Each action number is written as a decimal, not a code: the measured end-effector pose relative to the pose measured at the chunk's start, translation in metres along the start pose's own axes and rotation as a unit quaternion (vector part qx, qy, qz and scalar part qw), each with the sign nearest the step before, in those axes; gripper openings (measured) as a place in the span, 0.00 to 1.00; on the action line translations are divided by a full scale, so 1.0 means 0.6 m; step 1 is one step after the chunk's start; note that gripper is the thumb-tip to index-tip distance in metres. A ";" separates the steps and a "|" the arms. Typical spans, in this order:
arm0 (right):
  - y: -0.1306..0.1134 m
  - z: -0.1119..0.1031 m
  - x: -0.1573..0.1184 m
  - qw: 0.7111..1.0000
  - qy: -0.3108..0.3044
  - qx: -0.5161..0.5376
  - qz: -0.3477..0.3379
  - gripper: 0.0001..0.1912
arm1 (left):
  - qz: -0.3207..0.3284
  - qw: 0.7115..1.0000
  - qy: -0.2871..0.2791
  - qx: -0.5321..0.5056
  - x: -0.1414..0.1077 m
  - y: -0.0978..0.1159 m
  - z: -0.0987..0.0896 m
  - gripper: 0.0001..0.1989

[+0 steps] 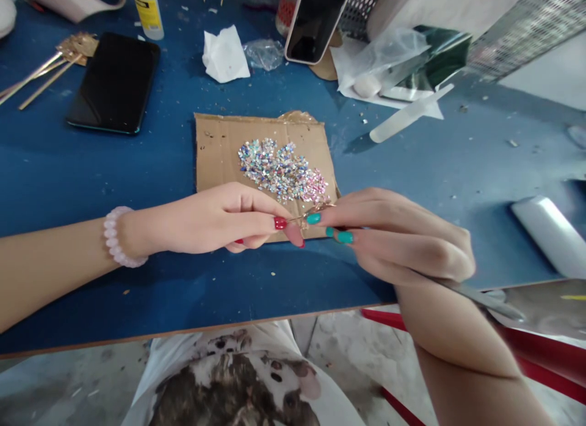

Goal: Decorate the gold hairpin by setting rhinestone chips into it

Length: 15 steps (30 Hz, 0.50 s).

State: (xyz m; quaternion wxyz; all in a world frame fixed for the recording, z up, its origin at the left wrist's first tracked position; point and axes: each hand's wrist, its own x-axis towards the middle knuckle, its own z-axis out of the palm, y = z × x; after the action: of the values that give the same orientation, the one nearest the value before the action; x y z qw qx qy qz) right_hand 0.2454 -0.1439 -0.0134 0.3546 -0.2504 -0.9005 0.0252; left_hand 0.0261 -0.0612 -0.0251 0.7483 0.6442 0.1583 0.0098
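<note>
Head view: left hand (220,223) grip pinched on one end of gold wire (296,219), right hand (403,234) grip pinched on the other, wire over near edge of cardboard (217,160) on blue counter (174,298), gems (279,169) piled just beyond, grey tool (492,303) sticking out under right hand.

one head-worn camera looks forward, down over both hands (284,224).
</note>
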 end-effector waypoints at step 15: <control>0.004 0.009 -0.005 0.998 0.046 0.034 0.001 0.08 | 0.007 1.000 0.003 -0.012 0.002 0.002 -0.001 0.14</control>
State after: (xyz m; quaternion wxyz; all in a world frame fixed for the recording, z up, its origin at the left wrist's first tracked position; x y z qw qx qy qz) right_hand 0.2447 -0.1426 -0.0199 0.4037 -0.2402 -0.8817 0.0444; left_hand 0.0271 -0.0601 -0.0241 0.7553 0.6363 0.1557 0.0183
